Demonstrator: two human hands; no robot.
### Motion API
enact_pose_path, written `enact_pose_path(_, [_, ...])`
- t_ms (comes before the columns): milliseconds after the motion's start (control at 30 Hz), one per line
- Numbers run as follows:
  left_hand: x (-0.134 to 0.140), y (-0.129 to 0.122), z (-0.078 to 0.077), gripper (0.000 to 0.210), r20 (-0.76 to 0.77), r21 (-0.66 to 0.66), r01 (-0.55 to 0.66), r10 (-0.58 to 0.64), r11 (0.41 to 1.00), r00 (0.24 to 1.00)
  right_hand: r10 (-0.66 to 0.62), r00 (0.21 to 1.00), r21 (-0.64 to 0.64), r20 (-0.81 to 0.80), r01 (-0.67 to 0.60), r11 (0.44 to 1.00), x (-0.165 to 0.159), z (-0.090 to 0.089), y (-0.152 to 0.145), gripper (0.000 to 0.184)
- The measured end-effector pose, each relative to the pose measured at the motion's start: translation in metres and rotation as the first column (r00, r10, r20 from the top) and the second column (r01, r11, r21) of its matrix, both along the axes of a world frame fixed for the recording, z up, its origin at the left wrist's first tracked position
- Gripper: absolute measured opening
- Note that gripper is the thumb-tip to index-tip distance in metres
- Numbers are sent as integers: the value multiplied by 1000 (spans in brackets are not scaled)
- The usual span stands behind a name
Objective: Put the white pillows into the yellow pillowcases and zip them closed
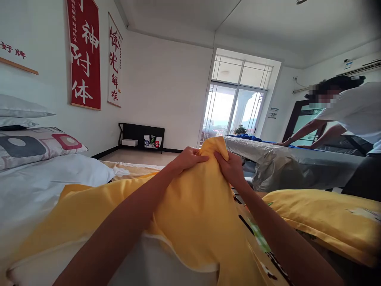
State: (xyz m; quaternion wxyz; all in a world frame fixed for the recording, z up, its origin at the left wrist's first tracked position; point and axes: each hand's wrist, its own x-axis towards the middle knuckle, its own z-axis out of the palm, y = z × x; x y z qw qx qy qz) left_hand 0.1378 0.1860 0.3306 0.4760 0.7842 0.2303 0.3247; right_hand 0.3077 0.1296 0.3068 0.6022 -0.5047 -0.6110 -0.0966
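Both hands are raised in front of me on a yellow pillowcase (202,206). My left hand (189,157) pinches its far edge, with fingers closed on the cloth. A short way to the right, my right hand (232,166) grips a corner that sticks up between thumb and fingers. The cloth drapes down toward me and spreads to the left. Below its near edge shows a white pillow-like thing (139,258); how far it lies inside the cloth is hidden. A printed green, black and white pattern appears on the cloth at the right.
A plump yellow pillow (324,206) lies at the right. White pillows (74,171) and a patterned pillow (41,147) are stacked at the left. Beyond, a person (354,107) in a white top leans over a plastic-covered table (268,155). A low black rack (143,133) stands by the wall.
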Motion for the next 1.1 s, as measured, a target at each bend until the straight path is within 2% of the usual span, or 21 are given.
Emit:
enact_pose_path(100, [16, -7, 9, 22, 48, 38, -31, 29, 999, 998, -69, 995, 60, -68, 73, 996, 2, -2, -8, 42])
enact_pose_path(200, [25, -16, 17, 19, 21, 132, -75, 73, 988, 997, -63, 987, 52, -145, 72, 996, 2, -8, -14, 41])
enact_pose_path(267, [27, -20, 19, 19, 16, 176, -100, 99, 979, 995, -2, 972, -31, -236, -6, 999, 3, -14, -19, 39])
enact_pose_path(333, [27, -22, 18, 18, 38, 197, -119, 114, 973, 993, 89, 939, -142, -334, -143, 979, 6, -22, -26, 40])
enact_pose_path(400, [28, -22, 15, 17, 51, 212, -117, 108, 970, 993, 166, 900, -253, -404, -285, 925, 8, -31, -34, 42])
enact_pose_path(467, [31, -21, 11, 18, 56, 234, -107, 96, 966, 994, 193, 890, -345, -412, -349, 872, 10, -37, -41, 41])
enact_pose_path(533, [34, -21, 9, 19, 65, 249, -92, 79, 964, 995, 155, 933, -391, -325, -281, 876, 11, -40, -45, 39])
enact_pose_path(633, [36, -23, 10, 23, -59, 251, -49, 66, 967, 996, -54, 998, -323, -32, 41, 945, 11, -37, -47, 30])
enact_pose_path(733, [33, -27, 13, 29, -237, 329, -72, 156, 942, 959, -242, 947, -233, 212, 290, 928, 10, -33, -48, 21])
enact_pose_path(833, [31, -30, 12, 36, -220, 421, -152, 263, 894, 939, -285, 906, -232, 312, 364, 902, 10, -31, -50, 19])
enact_pose_path(900, [32, -32, 10, 44, -186, 453, -155, 263, 878, 947, -319, 901, -190, 295, 383, 904, 10, -31, -49, 19])
enact_pose_path(967, [33, -32, 9, 48, -156, 538, -147, 269, 830, 950, -370, 900, -104, 232, 401, 910, 10, -32, -47, 18])
enact_pose_path(1033, [33, -31, 10, 48, -132, 698, -147, 328, 701, 936, -355, 922, -70, 156, 369, 927, 10, -35, -44, 19])
enact_pose_path(1100, [30, -29, 11, 45, -99, 814, -154, 394, 561, 914, -191, 980, -174, 54, 197, 965, 11, -38, -42, 23])
